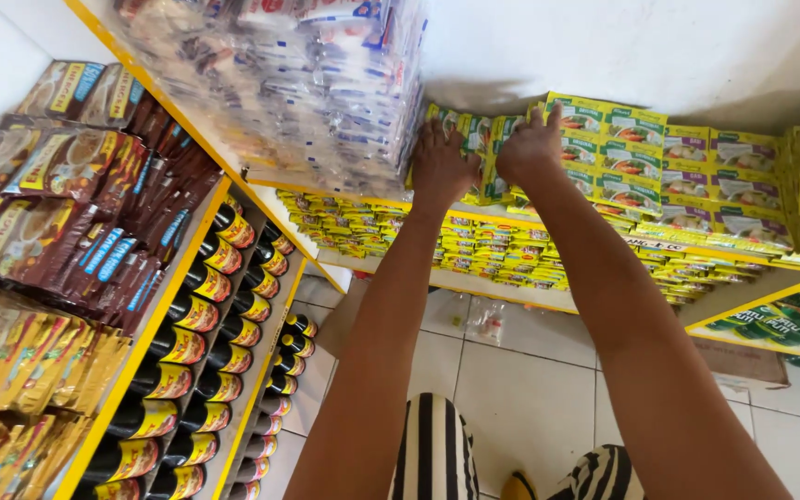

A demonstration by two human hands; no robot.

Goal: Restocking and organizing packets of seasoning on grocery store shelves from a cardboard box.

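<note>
Here, both hands up on the shelf [511,215] near its front edge, resting just beside each other on a row of yellow-and-green packets [488,139]. Left hand [441,167] flat with fingers spread over the packets, next to a blurred stack of clear-wrapped white packs [326,83] at the shelf's left end. Right hand [531,148] pressed on the neighbouring packets, fingers curled over their top; hard to say whether actually clamped on one or only lying against it. More of the same yellow-and-green boxes [696,171] lined along the shelf toward its right end. Below left, dark bottles with yellow-red labels [198,315] in rows, brown sachets [57,213] above them. White tiled floor [530,398] underneath.
</note>
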